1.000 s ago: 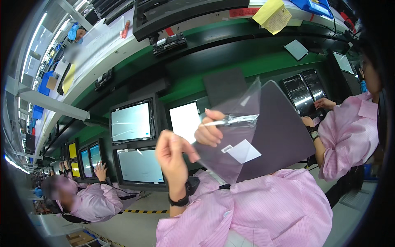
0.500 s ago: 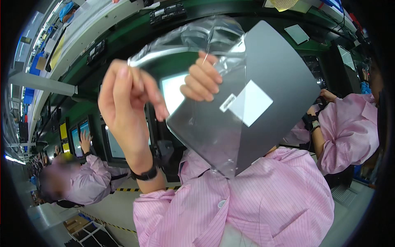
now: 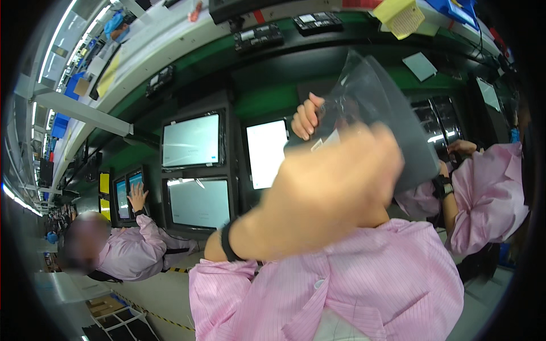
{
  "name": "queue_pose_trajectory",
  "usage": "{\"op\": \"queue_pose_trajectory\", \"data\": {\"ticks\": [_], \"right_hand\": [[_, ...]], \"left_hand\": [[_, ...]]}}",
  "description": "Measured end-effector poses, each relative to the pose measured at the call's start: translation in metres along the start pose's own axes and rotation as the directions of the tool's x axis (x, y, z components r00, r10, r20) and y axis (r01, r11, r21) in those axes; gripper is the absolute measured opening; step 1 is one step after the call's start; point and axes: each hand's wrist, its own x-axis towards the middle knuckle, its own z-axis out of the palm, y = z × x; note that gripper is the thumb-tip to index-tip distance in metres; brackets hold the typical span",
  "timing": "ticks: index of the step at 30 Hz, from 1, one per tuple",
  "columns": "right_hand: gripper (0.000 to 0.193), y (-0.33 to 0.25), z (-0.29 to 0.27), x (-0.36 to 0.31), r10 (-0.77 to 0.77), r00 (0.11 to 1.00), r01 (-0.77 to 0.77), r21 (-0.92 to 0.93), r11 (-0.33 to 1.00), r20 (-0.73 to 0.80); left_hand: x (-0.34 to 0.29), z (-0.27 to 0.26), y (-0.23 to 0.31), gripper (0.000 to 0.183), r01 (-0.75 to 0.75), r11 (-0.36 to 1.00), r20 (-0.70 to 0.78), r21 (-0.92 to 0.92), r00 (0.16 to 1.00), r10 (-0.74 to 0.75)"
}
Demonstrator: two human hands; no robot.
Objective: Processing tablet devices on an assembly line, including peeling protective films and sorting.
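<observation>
A thin, flat dark grey panel [image 3: 410, 133] with rounded corners, like a tablet's back, is held up tilted before my chest. Clear plastic film [image 3: 354, 71] lies loosely over its upper left part; I cannot tell whether it is a sheet or a bag. The fingers of my right hand [image 3: 307, 116] curl round the panel's left edge, and its palm and forearm are hidden behind. My left hand [image 3: 341, 170], with a black band on its wrist, crosses in front of the panel, its fingers smeared by motion. A white label [image 3: 330, 138] is mostly covered by it.
Lit screens [image 3: 190, 140] in black frames stand on the green line to the left, with a bright white one [image 3: 267, 153] behind my hands. Co-workers in pink sit at left [image 3: 131, 250] and right [image 3: 489, 193]. Black modules [image 3: 259, 37] and yellow paper [image 3: 401, 18] lie at the far side.
My left hand has swung from the upper left, where it pinched the stretched film, to the right across the panel. The film no longer spans out to the left. The view has shifted slightly.
</observation>
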Motion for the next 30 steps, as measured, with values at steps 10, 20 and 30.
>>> {"op": "queue_pose_trajectory", "data": {"ticks": [10, 20, 30], "right_hand": [[0.052, -0.029, 0.053, -0.004, -0.387, 0.861, 0.064, -0.684, 0.726, -0.33], [0.025, -0.045, 0.135, 0.019, -0.647, 0.563, -0.181, -0.687, -0.704, 0.514], [0.034, -0.05, 0.198, -0.034, -0.443, 0.886, -0.061, -0.913, -0.404, 0.137]], "left_hand": [[-0.04, -0.014, 0.001, 0.058, 0.305, 0.906, 0.254, -0.293, 0.939, -0.234], [-0.049, -0.015, -0.058, 0.059, 0.428, 0.857, -0.537, -0.289, 0.669, -0.515], [-0.037, -0.085, -0.125, 0.058, 0.098, 0.927, -0.909, -0.363, 0.18, -0.375]]}}
